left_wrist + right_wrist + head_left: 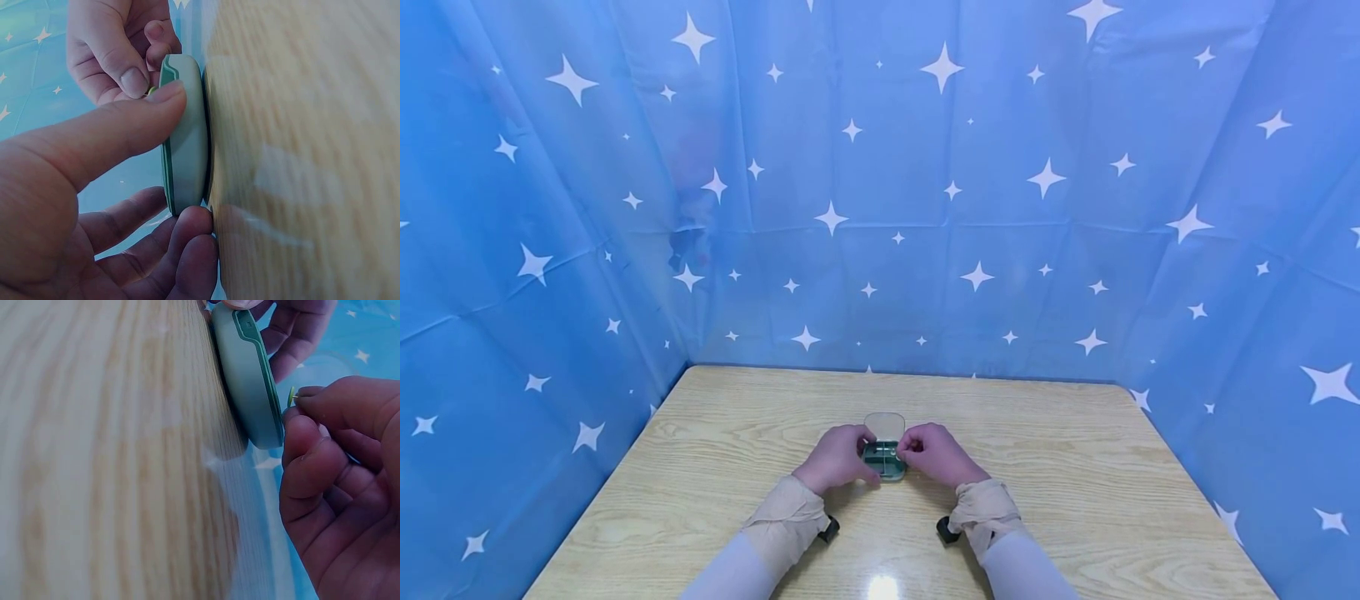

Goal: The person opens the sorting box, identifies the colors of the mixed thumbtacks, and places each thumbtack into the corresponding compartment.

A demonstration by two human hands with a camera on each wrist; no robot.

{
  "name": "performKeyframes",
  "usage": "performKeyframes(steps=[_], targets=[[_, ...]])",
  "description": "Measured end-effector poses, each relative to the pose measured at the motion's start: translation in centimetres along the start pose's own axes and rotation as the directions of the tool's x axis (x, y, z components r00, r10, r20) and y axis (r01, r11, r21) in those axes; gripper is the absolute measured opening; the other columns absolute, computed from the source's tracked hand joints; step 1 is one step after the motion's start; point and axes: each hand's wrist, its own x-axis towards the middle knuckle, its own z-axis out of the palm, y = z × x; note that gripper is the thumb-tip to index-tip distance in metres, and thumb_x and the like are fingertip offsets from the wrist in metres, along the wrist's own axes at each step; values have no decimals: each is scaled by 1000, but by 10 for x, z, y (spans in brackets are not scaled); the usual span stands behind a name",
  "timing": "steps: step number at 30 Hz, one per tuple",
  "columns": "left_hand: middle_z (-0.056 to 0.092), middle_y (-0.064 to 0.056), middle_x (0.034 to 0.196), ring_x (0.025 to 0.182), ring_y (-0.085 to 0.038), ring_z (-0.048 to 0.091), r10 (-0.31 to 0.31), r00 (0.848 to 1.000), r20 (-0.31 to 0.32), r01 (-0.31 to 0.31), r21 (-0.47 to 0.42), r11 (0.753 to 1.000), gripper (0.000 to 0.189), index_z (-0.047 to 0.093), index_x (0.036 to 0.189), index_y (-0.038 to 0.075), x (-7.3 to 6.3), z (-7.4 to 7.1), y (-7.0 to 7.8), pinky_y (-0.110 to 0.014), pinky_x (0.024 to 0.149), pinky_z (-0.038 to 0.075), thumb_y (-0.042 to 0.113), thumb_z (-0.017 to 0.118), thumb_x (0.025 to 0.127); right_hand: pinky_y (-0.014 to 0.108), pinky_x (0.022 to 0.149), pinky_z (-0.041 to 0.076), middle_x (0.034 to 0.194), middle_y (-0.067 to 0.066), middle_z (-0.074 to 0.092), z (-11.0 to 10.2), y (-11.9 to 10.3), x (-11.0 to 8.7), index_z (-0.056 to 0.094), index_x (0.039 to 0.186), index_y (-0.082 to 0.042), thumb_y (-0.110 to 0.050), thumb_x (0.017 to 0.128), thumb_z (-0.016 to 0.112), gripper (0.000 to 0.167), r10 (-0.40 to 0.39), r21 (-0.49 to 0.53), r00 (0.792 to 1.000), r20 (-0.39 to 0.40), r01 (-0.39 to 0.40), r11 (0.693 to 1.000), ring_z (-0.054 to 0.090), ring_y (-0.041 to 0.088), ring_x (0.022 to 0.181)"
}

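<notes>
A small green case with divided compartments lies on the table, its clear lid swung back on the far side. My left hand holds the case from the left, the thumb on its near edge and the fingers round the side. Over the case's right part, my right hand pinches a tiny yellow-green piece with a thin metal pin between thumb and forefinger. That piece looks like a stud or tack; its exact kind is unclear. The pinched end is hidden by the fingertips.
The wooden table extends to both sides of the hands. Behind and beside it hangs a blue curtain with white stars. A black wrist device shows under the right wrist, another under the left.
</notes>
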Motion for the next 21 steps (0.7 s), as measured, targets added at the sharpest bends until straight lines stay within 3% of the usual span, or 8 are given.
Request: performKeyframes(steps=[21], targets=[[74, -4, 101, 88, -15, 62, -4, 1000, 2, 4, 21, 1000, 65, 73, 120, 6, 1, 1, -2, -39, 84, 55, 24, 101, 64, 24, 62, 49, 79, -4, 70, -1, 4, 0, 78, 91, -14, -11, 100, 71, 12, 5, 38, 1000, 12, -6, 999, 59, 8, 68]])
